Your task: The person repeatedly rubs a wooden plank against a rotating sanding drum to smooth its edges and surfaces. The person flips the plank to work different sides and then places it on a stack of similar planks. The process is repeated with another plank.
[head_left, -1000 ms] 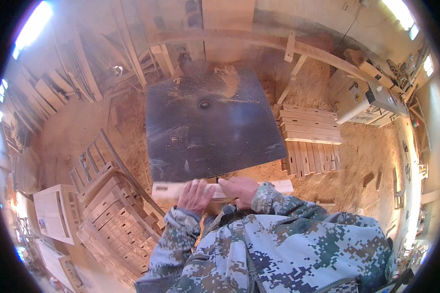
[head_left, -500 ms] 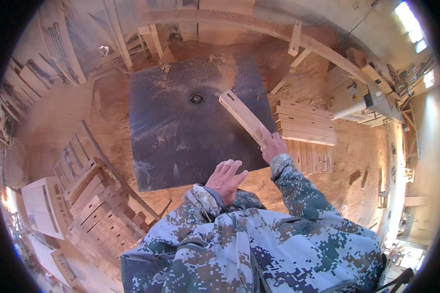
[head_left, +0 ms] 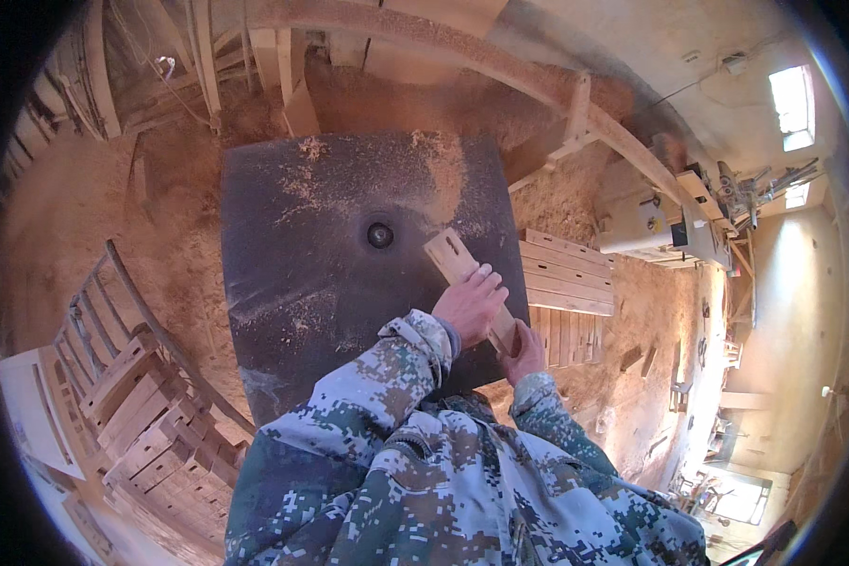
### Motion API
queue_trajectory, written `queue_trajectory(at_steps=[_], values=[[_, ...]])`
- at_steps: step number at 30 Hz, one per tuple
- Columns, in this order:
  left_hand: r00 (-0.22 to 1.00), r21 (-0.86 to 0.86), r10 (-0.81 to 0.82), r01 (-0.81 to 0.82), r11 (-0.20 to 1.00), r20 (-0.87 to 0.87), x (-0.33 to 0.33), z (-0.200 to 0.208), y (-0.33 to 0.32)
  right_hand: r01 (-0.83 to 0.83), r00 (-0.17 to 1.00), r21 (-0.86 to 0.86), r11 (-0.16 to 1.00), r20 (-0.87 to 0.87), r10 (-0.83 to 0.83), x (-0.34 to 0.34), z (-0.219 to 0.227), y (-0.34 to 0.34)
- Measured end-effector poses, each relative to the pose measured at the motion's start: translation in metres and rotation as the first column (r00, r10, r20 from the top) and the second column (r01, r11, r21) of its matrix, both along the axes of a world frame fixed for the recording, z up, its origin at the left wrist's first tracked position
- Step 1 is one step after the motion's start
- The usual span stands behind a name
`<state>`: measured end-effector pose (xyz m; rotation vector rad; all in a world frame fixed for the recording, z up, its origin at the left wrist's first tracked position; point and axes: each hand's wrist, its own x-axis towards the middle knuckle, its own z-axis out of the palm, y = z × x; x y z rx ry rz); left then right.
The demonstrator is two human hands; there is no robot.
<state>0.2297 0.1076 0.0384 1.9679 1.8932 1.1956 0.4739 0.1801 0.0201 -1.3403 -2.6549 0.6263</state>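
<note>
A pale wooden block with a slot cut near its far end (head_left: 450, 255) lies slantwise over the dark machine table (head_left: 302, 330). My left hand (head_left: 472, 304) is closed over the middle of the block. At the block's near end, my right hand (head_left: 524, 355) grips it, its fingers partly hidden. To the left of the block, a dark round spindle (head_left: 379, 235) stands out of the tabletop, apart from the wood. Sawdust and shavings (head_left: 311, 170) are scattered across the table.
Slotted wooden pieces lie in a stack (head_left: 568, 275) just right of the table. Another pile of slotted wood (head_left: 165, 443) sits at lower left, beside a ladder-like frame (head_left: 151, 316). A long curved wooden beam (head_left: 500, 61) crosses beyond the table. Sawdust covers the floor (head_left: 113, 208).
My left hand has moved from the table's near edge onto the block. The block has turned so its slotted face shows more, and its near end has come closer to me.
</note>
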Motion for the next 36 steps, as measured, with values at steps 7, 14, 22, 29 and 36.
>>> queue_trajectory(at_steps=[7,14,22,29,36], values=[[0.995,-0.227,-0.032,0.009,0.974,-0.096,-0.049,-0.032,0.018,-0.060,0.995,-0.039,0.997,0.077,0.063,-0.031,0.013,-0.019],[0.999,-0.156,-0.025,0.017,0.988,-0.048,-0.067,-0.035,0.019,-0.047,0.995,-0.087,0.995,0.086,0.054,-0.047,0.019,-0.022],[0.999,-0.095,-0.025,0.028,0.995,0.031,-0.082,-0.034,0.011,-0.032,0.991,-0.094,0.995,0.125,0.044,-0.056,0.021,-0.033],[0.999,-0.122,-0.039,0.040,0.992,0.010,-0.088,-0.032,0.008,-0.039,0.993,-0.137,0.990,0.102,0.054,-0.060,0.022,-0.040],[1.000,-0.071,0.014,-0.013,0.997,0.017,-0.089,-0.032,-0.002,-0.122,0.988,-0.109,0.987,0.085,0.131,-0.057,0.018,-0.042]])
